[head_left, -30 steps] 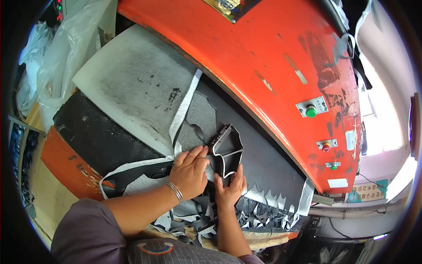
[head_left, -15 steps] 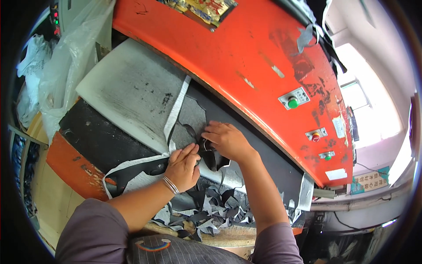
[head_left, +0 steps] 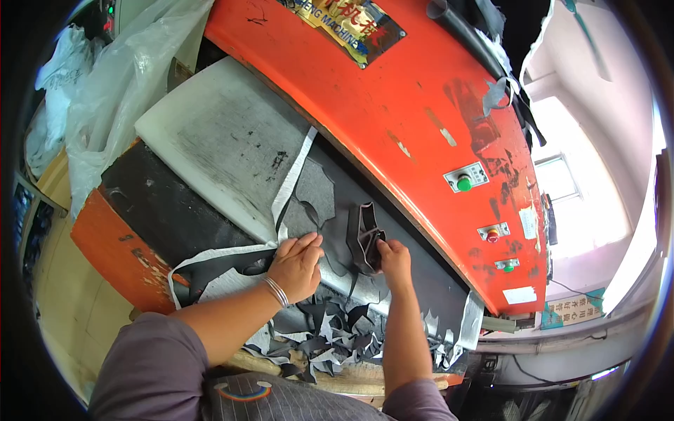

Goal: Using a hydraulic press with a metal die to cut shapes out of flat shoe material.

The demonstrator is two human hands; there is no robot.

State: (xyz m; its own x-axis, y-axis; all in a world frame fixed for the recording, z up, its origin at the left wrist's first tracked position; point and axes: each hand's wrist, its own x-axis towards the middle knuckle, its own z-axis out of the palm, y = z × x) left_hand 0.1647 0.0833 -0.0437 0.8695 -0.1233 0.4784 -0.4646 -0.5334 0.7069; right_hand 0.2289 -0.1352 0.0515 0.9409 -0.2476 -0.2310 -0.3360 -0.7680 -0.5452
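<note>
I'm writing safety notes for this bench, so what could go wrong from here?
The thin-edged dark frame, held at one side by the right hand, might slip or scrape the fingers.
The left hand is close beside it and could get knocked if the frame swings that way.
Loose scraps heaped at the near side might snag a sleeve or fall.

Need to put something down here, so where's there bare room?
Apart from smudges, the pale board looks bare between the orange machine beam and black bed; so does the dark sheet between the right hand and that beam. Crowded: the near edge, heaped with scraps, and around the left hand and dark frame.
</note>
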